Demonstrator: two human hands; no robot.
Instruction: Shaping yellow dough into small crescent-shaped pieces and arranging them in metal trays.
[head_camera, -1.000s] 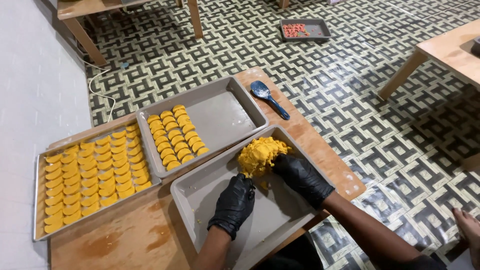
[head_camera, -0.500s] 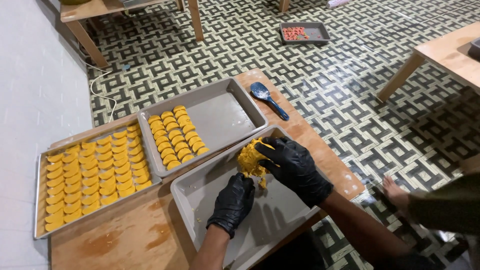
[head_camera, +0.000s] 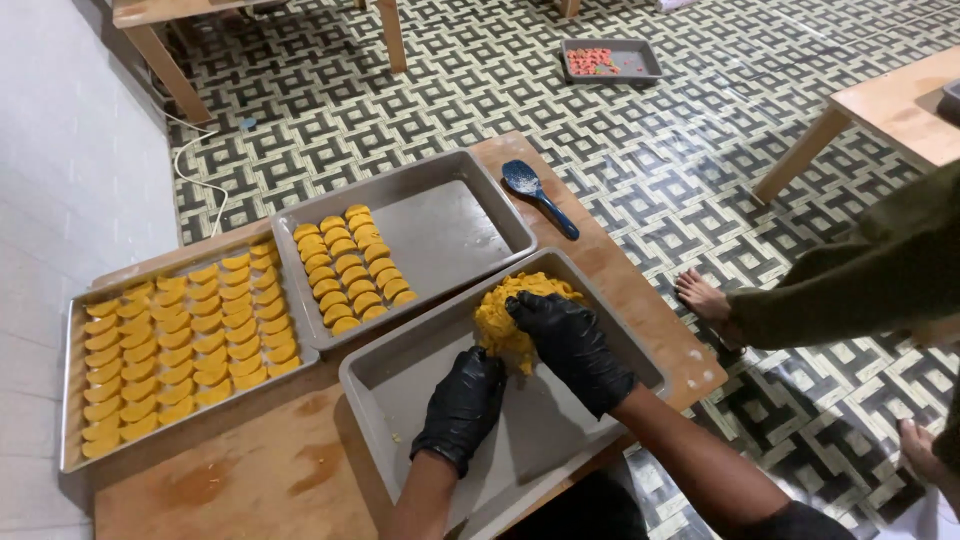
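Both my hands wear black gloves and work in the nearest grey metal tray (head_camera: 400, 385). My right hand (head_camera: 570, 345) presses over a lump of yellow-orange dough (head_camera: 500, 320) at the tray's far end. My left hand (head_camera: 462, 405) grips the dough's near lower edge. Beyond it, a second grey tray (head_camera: 460, 235) carries a few rows of shaped yellow pieces (head_camera: 350, 270) on its left side. A third tray (head_camera: 75, 400) at the left is filled with rows of the same pieces (head_camera: 180, 340).
The trays sit on a low wooden table (head_camera: 250, 470). A blue scoop (head_camera: 538, 195) lies at its far right corner. Another person's green sleeve (head_camera: 860, 280) and bare feet (head_camera: 710, 300) are at the right. A small tray with red bits (head_camera: 610, 60) rests on the patterned floor.
My right hand has shifted from the dough's right side to lie on top of it, and my left hand has closed in on it. Another person has stepped in from the right.
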